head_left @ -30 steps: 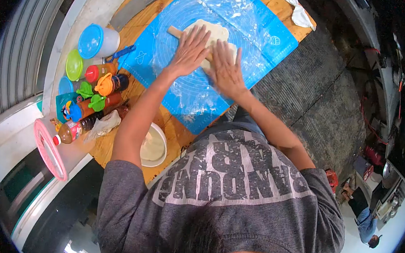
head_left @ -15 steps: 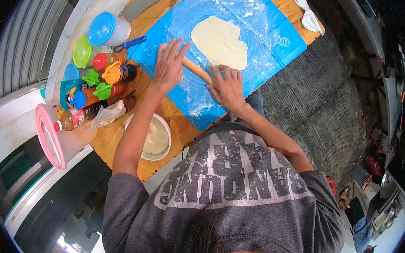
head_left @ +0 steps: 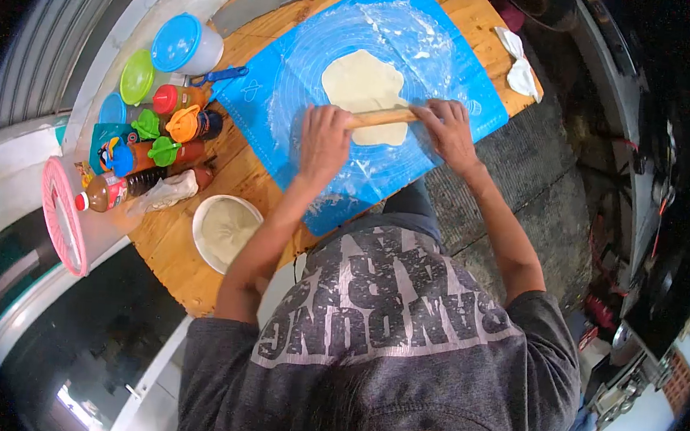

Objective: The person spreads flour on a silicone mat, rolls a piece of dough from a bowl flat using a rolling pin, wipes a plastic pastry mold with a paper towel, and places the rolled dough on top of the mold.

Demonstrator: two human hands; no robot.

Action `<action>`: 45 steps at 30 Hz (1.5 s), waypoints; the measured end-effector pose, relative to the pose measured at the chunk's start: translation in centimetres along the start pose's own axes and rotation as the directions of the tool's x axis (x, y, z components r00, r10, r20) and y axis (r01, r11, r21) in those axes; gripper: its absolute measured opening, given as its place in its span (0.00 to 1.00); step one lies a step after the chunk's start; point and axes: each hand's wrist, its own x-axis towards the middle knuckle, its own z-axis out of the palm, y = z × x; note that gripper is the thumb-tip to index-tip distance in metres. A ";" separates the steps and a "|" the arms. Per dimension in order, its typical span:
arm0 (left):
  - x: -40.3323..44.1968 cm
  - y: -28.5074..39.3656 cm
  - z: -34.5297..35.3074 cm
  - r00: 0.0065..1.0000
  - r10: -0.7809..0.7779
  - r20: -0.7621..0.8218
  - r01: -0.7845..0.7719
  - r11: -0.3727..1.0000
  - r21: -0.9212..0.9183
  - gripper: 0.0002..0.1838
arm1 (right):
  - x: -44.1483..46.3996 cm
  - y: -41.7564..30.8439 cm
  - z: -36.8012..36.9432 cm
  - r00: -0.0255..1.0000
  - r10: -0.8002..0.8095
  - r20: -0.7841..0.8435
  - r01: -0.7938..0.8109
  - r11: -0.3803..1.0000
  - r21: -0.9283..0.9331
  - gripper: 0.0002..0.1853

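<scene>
A wooden rolling pin point(head_left: 383, 119) lies across the lower part of a flat, pale sheet of dough point(head_left: 361, 79). My left hand point(head_left: 324, 142) grips the pin's left end, fingers bent over it. At the other end, my right hand point(head_left: 450, 133) holds the pin, its fingers curled at the tip. Under the dough, a blue baking mat point(head_left: 292, 57) is dusted with flour, mostly along its far side. Dough shows both above and below the pin, with an uneven outline.
On the wooden table point(head_left: 173, 242), a white bowl point(head_left: 198, 232) of pale dough stands left of my arm. Lidded tubs point(head_left: 186, 45) and several bottles point(head_left: 108, 193) crowd the left edge. A cleaver point(head_left: 248, 9) lies at the far left, a white cloth point(head_left: 522, 75) at the right corner.
The rolling pin has moved from the mat's lower left onto the dough and turned nearly level. Both hands have moved right with it, my right hand now at its right end. The view has shifted slightly.
</scene>
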 end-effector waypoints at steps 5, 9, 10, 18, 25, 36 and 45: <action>-1.0 2.6 2.8 0.984 -0.176 -0.019 0.177 0.981 0.080 0.30 | 1.0 -0.3 0.2 0.988 0.134 0.074 -0.128 0.988 -0.085 0.29; 0.8 1.8 3.9 0.942 -0.335 0.003 0.331 0.934 0.133 0.37 | 4.4 -0.6 2.5 0.973 0.217 0.073 -0.210 0.974 -0.088 0.33; 1.7 1.3 4.2 0.931 -0.361 -0.048 0.364 0.921 0.140 0.37 | 5.9 -0.1 2.7 0.977 0.202 0.064 -0.197 0.977 -0.080 0.33; 10.1 -6.3 4.6 0.847 -0.418 -0.330 0.495 0.845 0.202 0.34 | 16.9 3.4 5.9 0.996 0.066 -0.068 -0.067 0.998 -0.016 0.33; 15.3 -10.5 3.0 0.818 -0.104 -0.566 0.334 0.886 0.320 0.25 | 23.3 4.9 7.1 0.985 0.036 -0.169 -0.039 0.999 -0.015 0.31; 4.3 -0.4 6.7 0.847 -0.418 -0.328 0.498 0.839 0.219 0.31 | 9.4 2.9 2.7 0.977 -0.166 0.133 0.170 0.985 -0.015 0.35; -5.3 9.4 7.5 0.836 -0.537 -0.115 0.549 0.825 0.134 0.32 | 0.1 3.9 -2.7 0.874 -0.334 0.353 0.242 0.929 0.278 0.34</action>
